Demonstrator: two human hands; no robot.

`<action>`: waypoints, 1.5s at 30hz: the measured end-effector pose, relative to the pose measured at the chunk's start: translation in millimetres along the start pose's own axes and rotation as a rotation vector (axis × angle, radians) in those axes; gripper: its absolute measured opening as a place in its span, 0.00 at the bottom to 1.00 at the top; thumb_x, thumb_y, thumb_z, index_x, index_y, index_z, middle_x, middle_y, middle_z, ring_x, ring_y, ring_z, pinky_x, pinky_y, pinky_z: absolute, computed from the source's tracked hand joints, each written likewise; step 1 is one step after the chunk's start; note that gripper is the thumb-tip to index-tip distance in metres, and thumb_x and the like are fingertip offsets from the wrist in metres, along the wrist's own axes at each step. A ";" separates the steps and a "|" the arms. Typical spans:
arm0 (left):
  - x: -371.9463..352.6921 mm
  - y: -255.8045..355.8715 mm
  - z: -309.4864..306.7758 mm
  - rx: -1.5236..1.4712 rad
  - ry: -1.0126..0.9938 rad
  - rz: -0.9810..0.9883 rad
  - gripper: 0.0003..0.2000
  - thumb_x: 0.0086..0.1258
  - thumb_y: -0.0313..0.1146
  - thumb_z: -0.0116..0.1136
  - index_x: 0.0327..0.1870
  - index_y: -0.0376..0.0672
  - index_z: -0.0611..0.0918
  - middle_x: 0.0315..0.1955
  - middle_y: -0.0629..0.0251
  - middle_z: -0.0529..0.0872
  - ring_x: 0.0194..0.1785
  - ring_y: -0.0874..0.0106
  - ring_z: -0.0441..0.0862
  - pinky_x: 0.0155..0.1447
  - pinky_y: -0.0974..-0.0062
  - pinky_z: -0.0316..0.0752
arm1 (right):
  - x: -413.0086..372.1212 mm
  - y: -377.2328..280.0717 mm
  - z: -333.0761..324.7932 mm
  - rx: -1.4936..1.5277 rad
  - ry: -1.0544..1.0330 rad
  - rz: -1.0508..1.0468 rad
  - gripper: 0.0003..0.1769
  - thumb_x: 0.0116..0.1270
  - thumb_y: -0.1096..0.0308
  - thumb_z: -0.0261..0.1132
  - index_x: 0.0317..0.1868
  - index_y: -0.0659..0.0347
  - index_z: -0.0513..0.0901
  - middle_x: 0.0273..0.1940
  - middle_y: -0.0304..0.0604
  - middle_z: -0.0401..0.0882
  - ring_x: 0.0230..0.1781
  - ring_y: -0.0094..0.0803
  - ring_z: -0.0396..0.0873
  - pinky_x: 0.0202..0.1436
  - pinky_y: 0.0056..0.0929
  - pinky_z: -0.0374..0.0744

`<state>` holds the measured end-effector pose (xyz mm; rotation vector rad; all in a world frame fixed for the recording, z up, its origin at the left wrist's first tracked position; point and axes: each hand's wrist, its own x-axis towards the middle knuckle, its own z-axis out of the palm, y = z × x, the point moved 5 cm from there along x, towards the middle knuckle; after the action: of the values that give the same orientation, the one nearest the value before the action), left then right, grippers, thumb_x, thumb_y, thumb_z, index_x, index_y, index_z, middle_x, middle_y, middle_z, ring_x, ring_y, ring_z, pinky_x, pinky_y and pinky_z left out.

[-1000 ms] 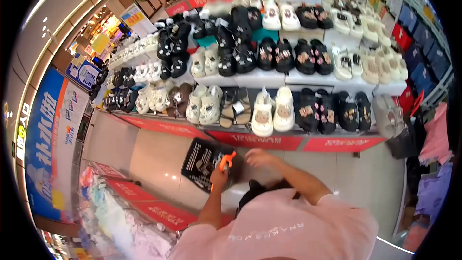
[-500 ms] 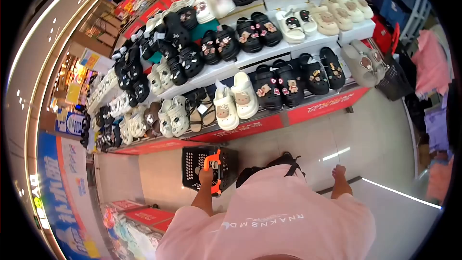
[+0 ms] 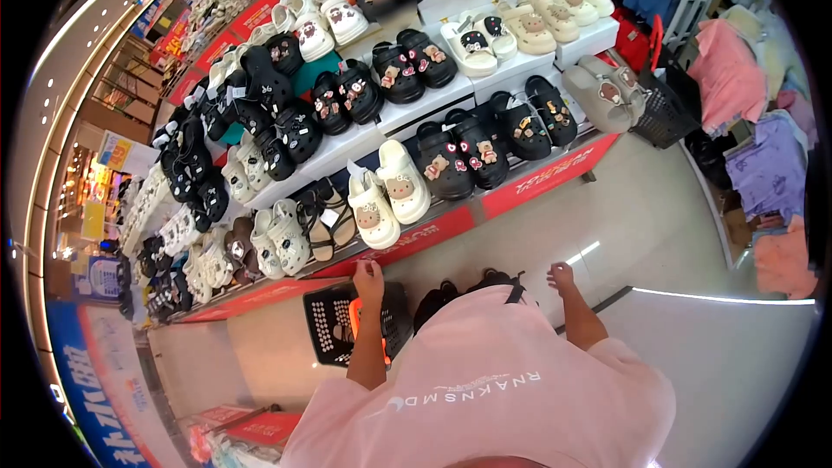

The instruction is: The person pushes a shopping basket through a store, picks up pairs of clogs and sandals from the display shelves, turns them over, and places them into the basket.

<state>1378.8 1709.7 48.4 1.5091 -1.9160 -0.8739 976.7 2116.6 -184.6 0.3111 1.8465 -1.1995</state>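
Observation:
My left hand (image 3: 369,280) is raised near the shelf's red front edge, loosely open, nothing in it. Below it on the floor stands a black shopping basket (image 3: 319,329) with an orange handle (image 3: 354,316), partly hidden by my forearm. Something like a sandal lies inside. Just beyond my left hand, a pair of cream clogs (image 3: 388,201) with bear faces sits on the lower shelf. My right hand (image 3: 561,276) hangs over the floor, fingers loosely bent and apart, holding nothing. Black clogs (image 3: 464,156) with bear charms stand beside the cream pair.
A stepped shoe display (image 3: 425,126) with several rows of clogs and sandals runs across the front. Another dark basket (image 3: 666,113) stands at its right end, near hanging clothes (image 3: 732,69). A grey platform (image 3: 693,364) with a lit edge lies at right.
My left hand has let go of the orange basket handle and risen toward the shelf. The basket now stands on the floor. My right hand has moved up and left in view.

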 end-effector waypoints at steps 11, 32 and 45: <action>-28.2 -133.6 126.9 -0.328 -0.464 -0.101 0.16 0.66 0.37 0.60 0.20 0.42 0.72 0.14 0.64 0.73 0.21 0.73 0.70 0.25 0.68 0.65 | -99.8 -77.3 30.2 0.167 0.075 -0.137 0.11 0.69 0.62 0.63 0.48 0.55 0.81 0.40 0.42 0.84 0.37 0.33 0.82 0.42 0.38 0.82; -61.1 -182.4 159.0 -0.233 -0.971 -0.651 0.06 0.72 0.38 0.50 0.34 0.50 0.74 0.24 0.66 0.79 0.23 0.71 0.77 0.22 0.65 0.69 | -166.1 73.8 -34.4 -0.504 0.226 -0.125 0.19 0.67 0.55 0.64 0.45 0.64 0.82 0.27 0.44 0.82 0.25 0.33 0.82 0.26 0.36 0.83; -3.2 -81.4 216.3 -0.078 -0.961 -0.405 0.06 0.71 0.39 0.54 0.39 0.48 0.76 0.29 0.64 0.82 0.27 0.70 0.80 0.26 0.67 0.73 | -106.0 170.0 -74.5 0.239 0.164 0.185 0.12 0.71 0.69 0.56 0.48 0.67 0.78 0.43 0.55 0.84 0.36 0.47 0.86 0.31 0.44 0.85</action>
<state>1267.6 1733.8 -152.8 1.5964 -2.1344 -2.1237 1102.2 2289.3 -194.9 0.7165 1.7680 -1.2970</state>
